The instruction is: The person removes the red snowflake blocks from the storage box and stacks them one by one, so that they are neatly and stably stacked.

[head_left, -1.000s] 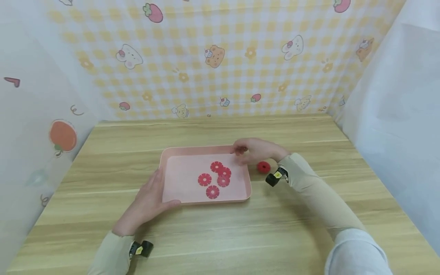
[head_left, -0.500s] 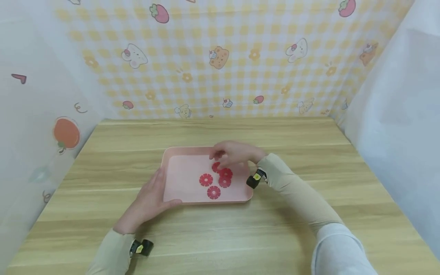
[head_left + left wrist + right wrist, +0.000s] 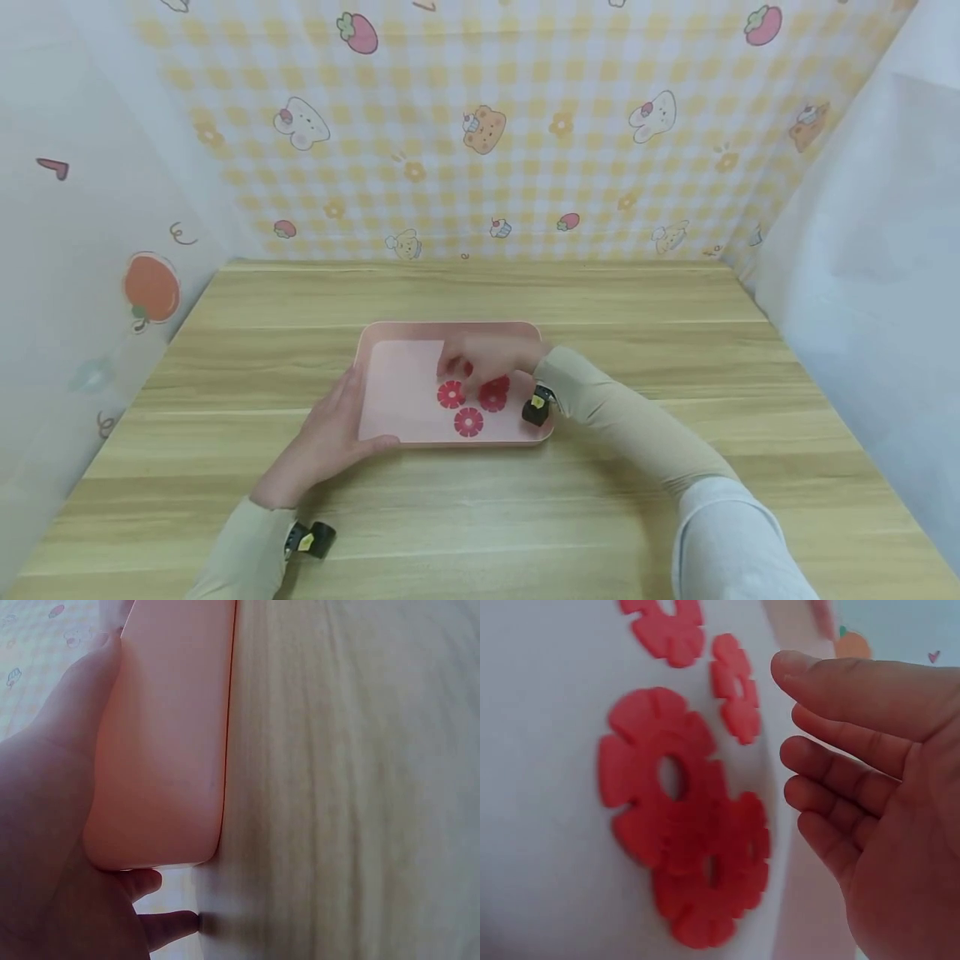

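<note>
A pink tray (image 3: 405, 433) sits on the table, holding several red notched plastic snowflake discs. One disc (image 3: 452, 394) lies near the middle, another disc (image 3: 468, 422) nearer the front. Overlapping discs (image 3: 660, 772) show beside my right hand in the right wrist view. My left hand (image 3: 330, 429) steadies the tray's left front corner, thumb along the front wall and fingers along the left side. Over the discs hovers my right hand (image 3: 487, 357), fingers loosely bent. In the right wrist view nothing is between its thumb and fingers, and part of the pile is hidden in the head view.
A wooden table (image 3: 637, 308) extends around the tray. Behind it hangs a yellow checked cloth (image 3: 420, 108) with cartoon prints. White sheets (image 3: 877, 250) stand at both sides. Each wrist carries a small black camera (image 3: 311, 540).
My right hand has moved left and lower, from the tray's right edge to above the discs. A red piece on the table right of the tray is now out of sight. My left hand stays put.
</note>
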Tool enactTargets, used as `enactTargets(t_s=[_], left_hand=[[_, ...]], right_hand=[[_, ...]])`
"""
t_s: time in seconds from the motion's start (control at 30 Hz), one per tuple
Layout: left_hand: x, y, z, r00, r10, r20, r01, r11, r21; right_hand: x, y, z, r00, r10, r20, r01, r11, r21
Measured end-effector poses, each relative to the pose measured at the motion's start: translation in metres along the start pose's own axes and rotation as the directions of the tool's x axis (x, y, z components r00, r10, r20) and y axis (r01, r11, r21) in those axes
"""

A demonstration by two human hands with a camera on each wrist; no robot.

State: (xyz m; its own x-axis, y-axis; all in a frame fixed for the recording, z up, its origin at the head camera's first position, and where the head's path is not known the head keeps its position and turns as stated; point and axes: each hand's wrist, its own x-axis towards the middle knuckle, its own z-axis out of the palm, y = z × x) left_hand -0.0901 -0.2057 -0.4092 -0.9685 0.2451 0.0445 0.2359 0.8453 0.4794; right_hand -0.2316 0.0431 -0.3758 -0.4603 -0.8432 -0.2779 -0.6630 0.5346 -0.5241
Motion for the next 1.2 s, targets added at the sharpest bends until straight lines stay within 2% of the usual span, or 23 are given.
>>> enactTargets(t_s=[0.3,0.57,0.87,1.03,1.2], left_hand=[[0.001,0.0,0.001,1.0,0.0,0.007,0.0,1.0,0.002],[0.003,0.0,0.0,1.0,-0.003,0.012,0.003,1.0,-0.003],[0.002,0.001,0.0,1.0,0.003,-0.005,-0.003,1.0,-0.003],[0.001,0.003,0.0,1.0,-0.004,-0.003,0.003,1.0,-0.005],[0.001,0.003,0.0,1.0,-0.003,-0.003,0.003,1.0,-0.008]], right_hand=[[0.004,0.001,0.009,0.998,-0.052,0.027,0.054,0.993,-0.105],[0.004,0.001,0.011,0.998,-0.069,0.011,0.07,0.989,-0.132],[0.006,0.002,0.016,0.988,-0.153,-0.016,0.146,0.966,-0.213],[0.006,0.001,0.018,0.988,-0.149,-0.03,0.139,0.968,-0.208],[0.006,0.0,0.017,0.993,-0.113,-0.032,0.107,0.983,-0.151]])
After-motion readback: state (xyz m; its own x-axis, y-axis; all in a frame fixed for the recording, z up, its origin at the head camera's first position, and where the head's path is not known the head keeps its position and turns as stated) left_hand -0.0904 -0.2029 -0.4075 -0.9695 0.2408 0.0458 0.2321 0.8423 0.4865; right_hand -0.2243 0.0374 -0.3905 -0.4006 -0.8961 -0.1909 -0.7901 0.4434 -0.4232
